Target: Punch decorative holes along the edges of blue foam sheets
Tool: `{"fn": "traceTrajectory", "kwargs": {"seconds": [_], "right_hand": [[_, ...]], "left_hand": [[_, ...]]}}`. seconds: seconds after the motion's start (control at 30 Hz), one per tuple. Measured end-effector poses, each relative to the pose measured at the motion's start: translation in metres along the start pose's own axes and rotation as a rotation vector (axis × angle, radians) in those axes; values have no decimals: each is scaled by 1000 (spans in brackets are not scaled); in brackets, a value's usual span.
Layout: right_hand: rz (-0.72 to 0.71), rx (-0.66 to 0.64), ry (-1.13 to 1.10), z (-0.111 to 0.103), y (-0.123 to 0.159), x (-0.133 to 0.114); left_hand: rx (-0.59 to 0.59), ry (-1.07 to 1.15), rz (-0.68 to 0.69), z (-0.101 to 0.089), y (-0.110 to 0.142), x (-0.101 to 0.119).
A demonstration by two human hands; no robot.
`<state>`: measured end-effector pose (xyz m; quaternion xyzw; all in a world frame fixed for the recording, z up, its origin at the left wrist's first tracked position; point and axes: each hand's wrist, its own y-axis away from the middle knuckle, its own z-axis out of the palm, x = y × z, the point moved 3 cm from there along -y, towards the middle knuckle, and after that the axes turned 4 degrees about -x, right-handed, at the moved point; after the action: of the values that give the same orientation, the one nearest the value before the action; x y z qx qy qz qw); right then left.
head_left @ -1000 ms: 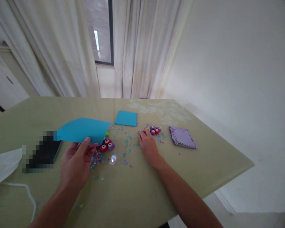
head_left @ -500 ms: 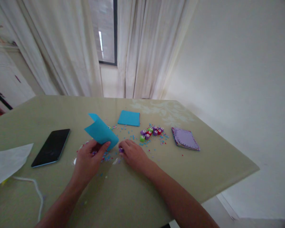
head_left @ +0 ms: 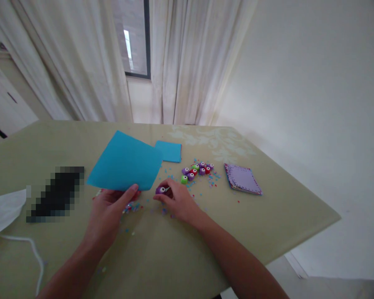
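Note:
My left hand [head_left: 112,207] pinches the lower edge of a square blue sheet of paper [head_left: 126,162] between thumb and fingers, tilted up above the table. A small purple craft punch [head_left: 161,190], with a round white and dark spot on it, sits between the thumb and fingers of my right hand [head_left: 179,199], just to the right of the sheet and apart from it. Tiny coloured paper bits [head_left: 132,207] lie beneath and around both hands. Several more punches [head_left: 202,169] in purple, red and green stand in a cluster beyond my right hand.
A stack of blue paper [head_left: 172,152] lies behind the held sheet. To the right is a pile of purple sheets with punched edges [head_left: 244,179]. On the left are a pixelated dark slab [head_left: 60,193], a white sheet [head_left: 6,209] and a white cord [head_left: 39,257].
The blue sheet, curled before, is now flatter and faces me more. My right hand has lifted the purple craft punch slightly, and more of it shows between the fingers.

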<state>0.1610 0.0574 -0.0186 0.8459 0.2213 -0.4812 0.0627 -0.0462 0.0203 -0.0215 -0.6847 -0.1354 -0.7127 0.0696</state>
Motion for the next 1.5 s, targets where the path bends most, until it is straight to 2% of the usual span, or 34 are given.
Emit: {"fn": "traceTrajectory", "kwargs": {"seconds": [0.13, 0.27, 0.37, 0.53, 0.73, 1.03, 1.17, 1.3, 1.5], "right_hand": [[54, 7, -494, 7, 3, -3], [70, 38, -740, 10, 3, -7], [74, 70, -750, 7, 3, -9], [80, 85, -684, 5, 5, -9], [41, 95, -631, 6, 6, -9], [40, 34, -653, 6, 8, -11], [38, 1, -777, 3, 5, -9], [112, -52, -898, 4, 3, -7], [224, -36, -954, 10, 2, -2]], "left_hand": [[-13, -51, -23, 4, 7, 5], [36, -53, -14, 5, 11, 11], [50, -26, -4, 5, 11, 11], [-7, -36, -12, 9, 13, 12], [44, -77, -10, 12, 18, 17], [50, -50, 21, 12, 17, 15], [20, -77, 2, 10, 13, 8], [-24, -35, -34, 12, 12, 4], [-48, -59, -115, 16, 14, 2]]}}
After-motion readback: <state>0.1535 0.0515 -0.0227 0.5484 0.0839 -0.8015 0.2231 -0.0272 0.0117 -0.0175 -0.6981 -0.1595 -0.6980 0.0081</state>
